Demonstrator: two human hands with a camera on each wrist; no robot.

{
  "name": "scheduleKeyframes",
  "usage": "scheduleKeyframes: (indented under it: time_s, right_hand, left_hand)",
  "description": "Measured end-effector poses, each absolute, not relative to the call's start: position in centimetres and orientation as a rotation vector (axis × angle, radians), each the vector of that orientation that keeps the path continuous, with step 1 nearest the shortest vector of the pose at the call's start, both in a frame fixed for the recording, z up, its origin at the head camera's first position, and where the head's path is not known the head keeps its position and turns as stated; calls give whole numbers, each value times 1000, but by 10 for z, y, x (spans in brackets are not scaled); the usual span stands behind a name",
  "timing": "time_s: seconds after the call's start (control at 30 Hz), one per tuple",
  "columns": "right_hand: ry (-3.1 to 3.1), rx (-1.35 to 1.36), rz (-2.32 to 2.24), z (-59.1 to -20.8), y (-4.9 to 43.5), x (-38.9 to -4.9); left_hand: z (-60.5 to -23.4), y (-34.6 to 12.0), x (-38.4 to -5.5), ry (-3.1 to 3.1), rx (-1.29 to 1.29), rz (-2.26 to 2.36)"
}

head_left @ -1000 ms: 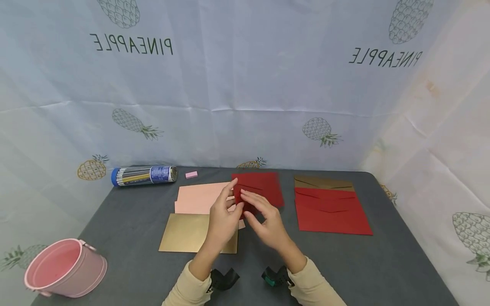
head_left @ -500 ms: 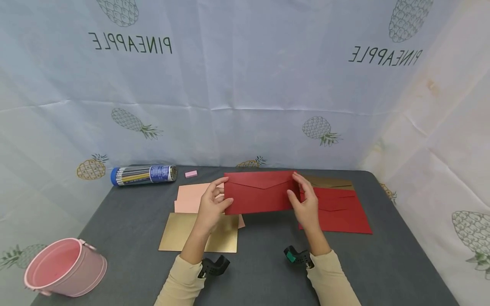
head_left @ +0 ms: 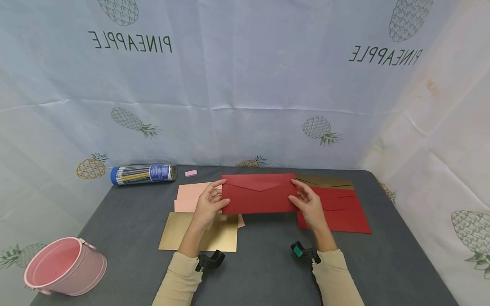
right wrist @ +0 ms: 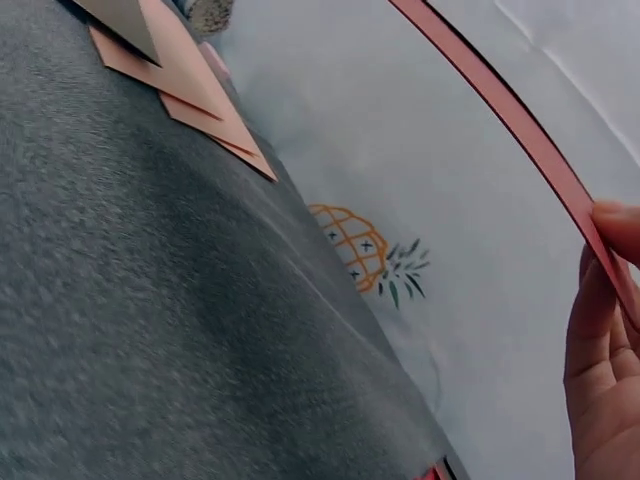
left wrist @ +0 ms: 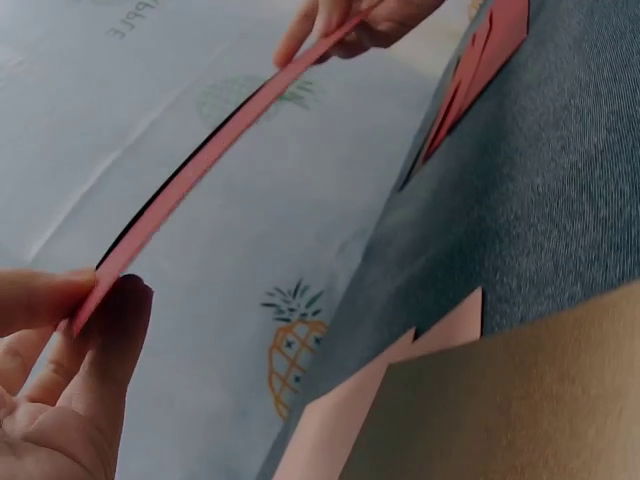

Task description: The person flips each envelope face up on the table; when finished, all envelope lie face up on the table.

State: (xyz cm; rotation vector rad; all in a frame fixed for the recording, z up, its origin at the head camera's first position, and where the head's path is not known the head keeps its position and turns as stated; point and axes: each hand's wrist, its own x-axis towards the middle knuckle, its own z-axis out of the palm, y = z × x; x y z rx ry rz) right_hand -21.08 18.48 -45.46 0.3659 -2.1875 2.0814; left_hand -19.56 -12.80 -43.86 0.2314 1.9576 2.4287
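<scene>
A red envelope [head_left: 258, 197] with a pointed flap is held up above the table, its flap side toward the head camera. My left hand [head_left: 208, 205] pinches its left end between thumb and fingers. At the other end, my right hand [head_left: 311, 207] pinches it the same way. Seen nearly edge-on in the left wrist view, the envelope [left wrist: 205, 165] shows a slight bow between the two hands. The fingertips behind it are hidden in the head view.
On the grey table [head_left: 264, 263], gold envelopes [head_left: 176, 231] and pink envelopes [head_left: 189, 197] lie at left. Red envelopes [head_left: 346, 212] overlap a darker gold one [head_left: 337, 182] at right. A pencil tube [head_left: 143, 175] and pink eraser [head_left: 190, 173] lie behind; a pink bucket [head_left: 92, 267] stands front left.
The hands were close together at the red envelope's near side, then moved apart to its two ends. It now faces the head camera at full width; over the last half second it barely shifted.
</scene>
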Motion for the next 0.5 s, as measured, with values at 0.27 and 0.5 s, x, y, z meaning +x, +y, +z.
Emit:
scheduleKeyframes:
  time_s: [0.27,0.5]
  right_hand:
    - [-2295,336,2019,-457,195,-211]
    - [-2418,339,1904,-458,215,-206]
  left_hand:
    - [-445,-133,-198,2013,337,2353]
    - [-448,-127,-197,1964,417,2304]
